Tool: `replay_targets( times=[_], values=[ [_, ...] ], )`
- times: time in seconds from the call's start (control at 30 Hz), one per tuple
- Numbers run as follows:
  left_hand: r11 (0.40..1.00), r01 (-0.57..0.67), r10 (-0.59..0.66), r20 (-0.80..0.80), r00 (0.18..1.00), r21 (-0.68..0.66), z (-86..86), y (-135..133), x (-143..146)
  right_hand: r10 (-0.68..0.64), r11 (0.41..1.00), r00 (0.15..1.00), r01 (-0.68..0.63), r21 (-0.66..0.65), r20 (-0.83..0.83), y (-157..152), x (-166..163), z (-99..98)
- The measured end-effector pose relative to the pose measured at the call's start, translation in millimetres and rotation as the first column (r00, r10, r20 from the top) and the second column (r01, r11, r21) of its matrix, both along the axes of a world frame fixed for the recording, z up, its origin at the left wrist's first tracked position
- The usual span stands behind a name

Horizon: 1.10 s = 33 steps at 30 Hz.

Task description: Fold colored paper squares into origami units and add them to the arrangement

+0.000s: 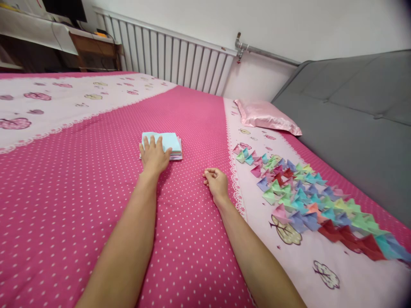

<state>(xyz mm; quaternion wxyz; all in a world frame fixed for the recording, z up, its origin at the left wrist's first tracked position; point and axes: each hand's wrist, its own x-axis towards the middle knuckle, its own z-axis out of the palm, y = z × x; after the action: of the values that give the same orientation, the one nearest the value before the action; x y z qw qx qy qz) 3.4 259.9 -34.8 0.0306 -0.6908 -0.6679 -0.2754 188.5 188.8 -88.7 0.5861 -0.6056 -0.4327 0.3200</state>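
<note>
Right hand (216, 182) loosely curled on bedspread (192, 239), left hand (154, 155) flat on paper stack (170, 143)

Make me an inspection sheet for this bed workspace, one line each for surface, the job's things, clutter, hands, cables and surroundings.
Surface: pink dotted bedspread with a pale printed strip along its right side.
Job's things: stack of coloured paper squares, light blue sheet on top; folded paper pieces in many colours spread in a band on the pale strip.
Clutter: pink satin pillow near the headboard.
Hands: left hand flat on the stack, fingers spread; right hand resting on the bedspread, fingers curled, nothing visible in it.
Cables: nothing seen on the bed.
Surroundings: white radiator, wall pipe, grey padded headboard, wooden furniture.
</note>
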Motion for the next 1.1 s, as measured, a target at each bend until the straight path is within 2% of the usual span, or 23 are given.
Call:
replay_targets(
  times=[0.1,0.23,0.5,1.1],
  values=[
    [0.986,0.005,-0.012,-0.041,0.999,-0.167,-13.1,6,1,0.006,1.000,1.000,-0.006,-0.002,-0.006,0,0,0.2],
    [0.970,-0.008,-0.018,-0.105,0.994,-0.241,-17.1,7,1,0.005,1.000,1.000,-0.005,-0.003,-0.009,-1,-1,1.1],
    [0.980,0.009,-0.036,-0.132,0.991,-0.201,-9.0,4,-2,0.009,1.000,1.000,-0.009,0.000,-0.011,-2,-1,1.5],
    [0.972,0.024,-0.054,-0.124,0.991,-0.235,-9.4,7,-3,0.010,1.000,1.000,-0.010,-0.011,-0.016,-1,0,2.5]
  ],
)
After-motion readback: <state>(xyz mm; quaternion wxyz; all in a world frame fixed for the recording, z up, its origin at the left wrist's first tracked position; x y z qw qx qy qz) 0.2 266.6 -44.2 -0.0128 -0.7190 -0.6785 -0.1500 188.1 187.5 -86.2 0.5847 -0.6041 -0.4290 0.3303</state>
